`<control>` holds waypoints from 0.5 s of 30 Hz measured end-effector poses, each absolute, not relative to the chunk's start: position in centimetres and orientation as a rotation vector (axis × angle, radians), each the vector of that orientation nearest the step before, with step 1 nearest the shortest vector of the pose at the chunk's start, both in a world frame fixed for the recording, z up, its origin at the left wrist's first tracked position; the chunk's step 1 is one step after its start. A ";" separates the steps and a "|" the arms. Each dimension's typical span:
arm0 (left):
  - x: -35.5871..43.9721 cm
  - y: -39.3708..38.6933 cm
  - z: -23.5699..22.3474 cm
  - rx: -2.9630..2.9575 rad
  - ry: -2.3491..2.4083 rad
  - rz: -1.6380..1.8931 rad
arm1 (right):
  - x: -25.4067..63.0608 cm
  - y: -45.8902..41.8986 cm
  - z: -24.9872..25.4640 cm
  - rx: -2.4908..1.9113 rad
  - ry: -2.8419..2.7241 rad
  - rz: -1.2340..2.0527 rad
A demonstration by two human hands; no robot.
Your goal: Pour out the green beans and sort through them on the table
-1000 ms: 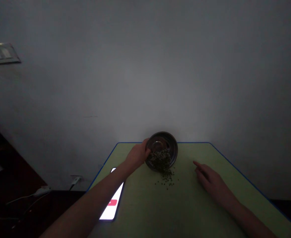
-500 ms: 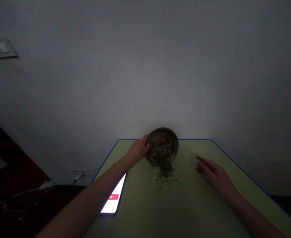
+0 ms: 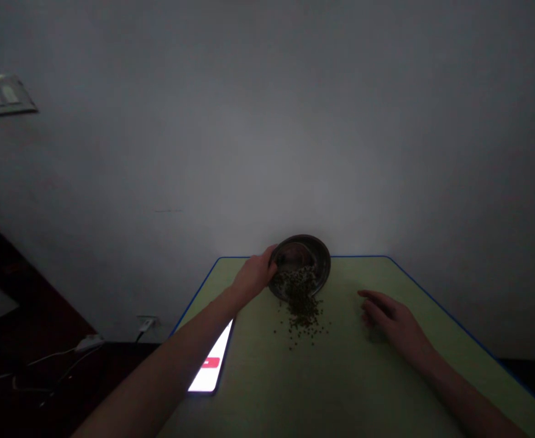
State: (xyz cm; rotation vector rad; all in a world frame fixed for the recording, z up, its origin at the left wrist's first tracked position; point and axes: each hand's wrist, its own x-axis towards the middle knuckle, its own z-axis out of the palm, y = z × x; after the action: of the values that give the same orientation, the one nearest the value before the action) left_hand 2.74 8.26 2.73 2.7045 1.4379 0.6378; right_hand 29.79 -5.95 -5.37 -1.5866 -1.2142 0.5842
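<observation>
My left hand (image 3: 252,278) grips the left rim of a round metal bowl (image 3: 322,263) and holds it tipped toward me at the far end of a green table (image 3: 349,377). Small dark green beans (image 3: 302,307) spill from the bowl into a loose heap on the tabletop just in front of it. My right hand (image 3: 391,319) rests palm down on the table to the right of the heap, fingers stretched out and holding nothing. The room is dim.
A lit phone (image 3: 211,364) lies on the table's left side, partly under my left forearm. A grey wall stands right behind the table. A wall socket (image 3: 145,323) with a plug and cables sits low on the left. The table has a blue edge.
The bowl has tipped further and more beans have poured onto the table, so the heap has grown. My right hand has shifted slightly but stays flat on the table.
</observation>
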 end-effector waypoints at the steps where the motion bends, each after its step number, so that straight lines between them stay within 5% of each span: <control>1: 2.8 8.3 2.7 2.711 1.443 0.636 | 29.8 -5.9 -5.4 -1.588 -1.215 0.586; 15: 3.3 8.0 3.3 2.783 1.460 0.576 | 29.7 -6.1 -5.7 -1.621 -1.239 0.635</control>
State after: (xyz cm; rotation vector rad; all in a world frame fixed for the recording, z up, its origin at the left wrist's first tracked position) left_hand 3.31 8.02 3.27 2.7831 1.4595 0.5764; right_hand 29.68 -6.08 -5.69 -1.6208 -1.2386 0.6346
